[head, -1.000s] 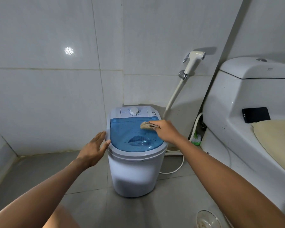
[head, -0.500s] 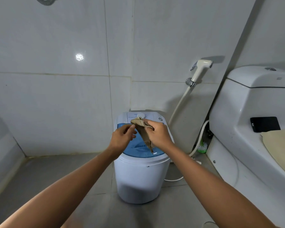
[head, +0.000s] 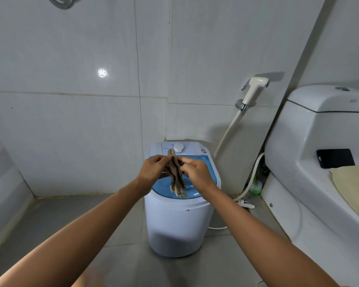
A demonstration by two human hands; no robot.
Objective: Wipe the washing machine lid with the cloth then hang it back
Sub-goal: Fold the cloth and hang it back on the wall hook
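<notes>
my left hand (head: 153,169) and right hand (head: 197,172) both pinch cloth (head: 176,175) | above blue washing machine lid (head: 205,172) | grey tiled floor (head: 50,216), white tile walls (head: 71,121), toilet (head: 319,162) right

Dim, even light, a glare spot (head: 102,72) on the wall tiles (head: 71,121) (wide-angle bending at edges).

A white toilet (head: 311,162) occupies the right side, its cistern (head: 330,100) against the wall. A black phone (head: 335,158) lies flat on the ledge below the cistern, just beside a cream cover (head: 354,187) on the seat. A bidet sprayer (head: 255,90) sits in a wall bracket; its hose (head: 226,133) runs down toward the floor. A green-and-white item (head: 256,185), possibly a brush, rests in the corner beside the toilet base. A white plug (head: 245,203) lies on the grey floor tiles (head: 56,216). The walls are white tile (head: 71,121).
</notes>
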